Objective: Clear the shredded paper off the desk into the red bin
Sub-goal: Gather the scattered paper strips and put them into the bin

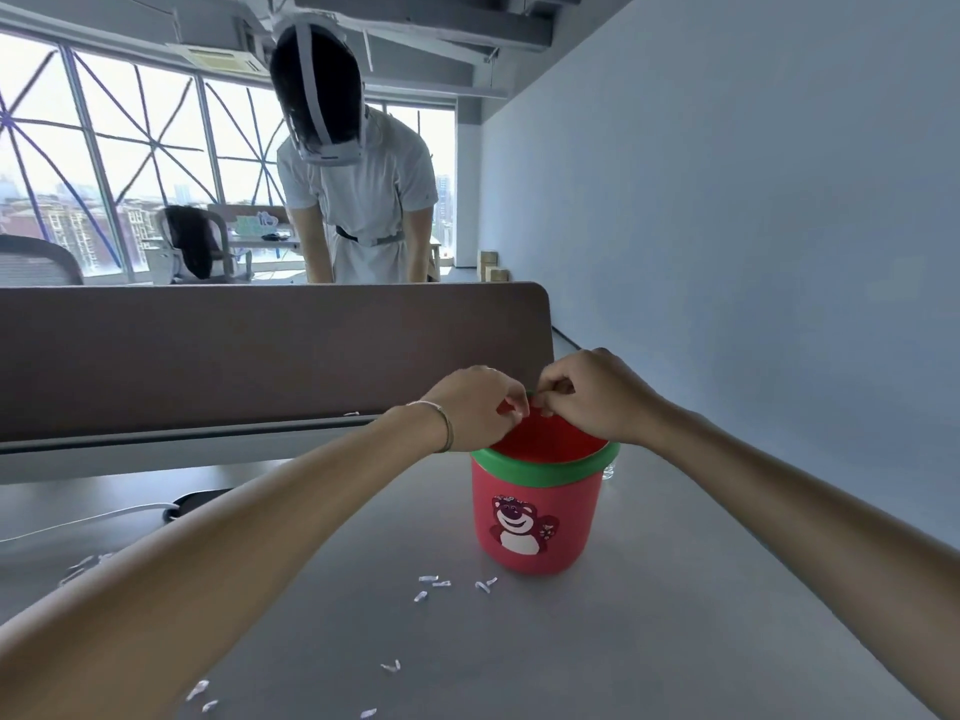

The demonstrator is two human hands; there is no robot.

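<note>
A red bin [537, 517] with a green rim and a bear picture stands on the grey desk [649, 641]. My left hand [475, 407] and my right hand [592, 394] meet over the bin's far rim, fingertips pinched together. Small white bits show at the fingertips, too small to tell who holds them. Several white paper shreds [441, 584] lie on the desk in front of the bin. More paper shreds [200, 691] lie near the front edge, and one shred [350, 414] rests by the partition.
A brown partition [260, 350] runs along the desk's far side. Behind it a person in white [358, 200] leans over. A white cable [93, 519] and a dark object [200, 498] lie at the left. A clear glass [609, 470] stands behind the bin. A wall is at right.
</note>
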